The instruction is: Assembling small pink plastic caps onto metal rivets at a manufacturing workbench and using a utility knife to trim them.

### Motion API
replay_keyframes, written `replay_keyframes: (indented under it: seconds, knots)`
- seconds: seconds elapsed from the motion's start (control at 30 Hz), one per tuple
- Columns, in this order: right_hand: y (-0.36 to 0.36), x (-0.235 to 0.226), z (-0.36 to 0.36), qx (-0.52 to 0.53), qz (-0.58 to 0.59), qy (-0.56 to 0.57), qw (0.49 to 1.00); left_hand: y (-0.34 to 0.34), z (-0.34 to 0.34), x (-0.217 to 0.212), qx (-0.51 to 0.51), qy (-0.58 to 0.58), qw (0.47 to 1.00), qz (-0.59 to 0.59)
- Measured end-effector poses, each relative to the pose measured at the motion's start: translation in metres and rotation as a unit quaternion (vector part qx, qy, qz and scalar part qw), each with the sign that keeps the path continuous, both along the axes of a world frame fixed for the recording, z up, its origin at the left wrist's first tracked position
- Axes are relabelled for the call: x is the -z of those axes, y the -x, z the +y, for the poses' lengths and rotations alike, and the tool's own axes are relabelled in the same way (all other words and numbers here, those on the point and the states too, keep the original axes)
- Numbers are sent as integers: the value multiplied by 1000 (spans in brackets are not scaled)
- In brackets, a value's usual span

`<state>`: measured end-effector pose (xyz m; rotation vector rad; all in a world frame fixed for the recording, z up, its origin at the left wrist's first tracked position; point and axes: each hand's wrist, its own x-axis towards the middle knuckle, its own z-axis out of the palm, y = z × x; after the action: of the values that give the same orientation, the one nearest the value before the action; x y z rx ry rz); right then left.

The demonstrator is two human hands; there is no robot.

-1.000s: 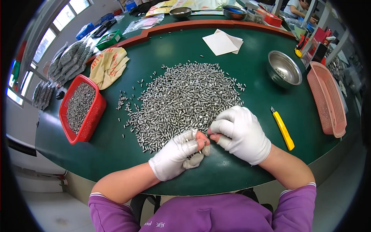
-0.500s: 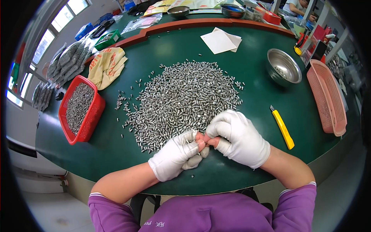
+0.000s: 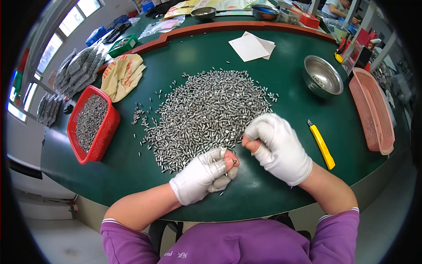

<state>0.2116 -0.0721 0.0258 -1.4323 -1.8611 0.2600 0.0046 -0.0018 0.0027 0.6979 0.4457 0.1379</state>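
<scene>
A wide pile of small shiny metal parts (image 3: 206,110) lies on the green table. At its near edge, my left hand (image 3: 205,174), in a white glove with bare fingertips, is closed on a small metal part (image 3: 234,161) that peeks out by the thumb. My right hand (image 3: 279,147), gloved the same way, hovers by the pile's lower right edge, apart from the left. Its thumb and forefinger are pinched together; whatever is between them is too small to make out. One loose metal part (image 3: 221,193) rests on the table just below my left hand.
To the left stands a red basket (image 3: 115,125) of metal parts, with a yellowish cloth (image 3: 121,79) behind it. On the right are a yellow utility knife (image 3: 322,146), a steel bowl (image 3: 327,90) and a pink basket (image 3: 371,112). White papers (image 3: 248,47) lie at the back.
My right hand has drawn away from the left, up and to the right toward the pile's edge. The left hand has stayed put. A part now lies just below it.
</scene>
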Motion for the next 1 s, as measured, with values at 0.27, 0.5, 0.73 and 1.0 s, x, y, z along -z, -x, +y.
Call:
replay_keyframes:
  seconds: [0.27,0.5,0.73,1.0]
  knots:
    - [-56,-10,14,257,-221,-128,932,-3,1,0,-3,-24,1000,-17]
    - [-73,-2,13,325,-324,7,888,0,7,3,11,25,999,-42]
    - [-51,-11,12,316,-284,11,905,0,5,4,-2,27,999,-35]
    - [-34,-2,12,202,-242,-78,946,8,15,-18,-44,23,997,-64]
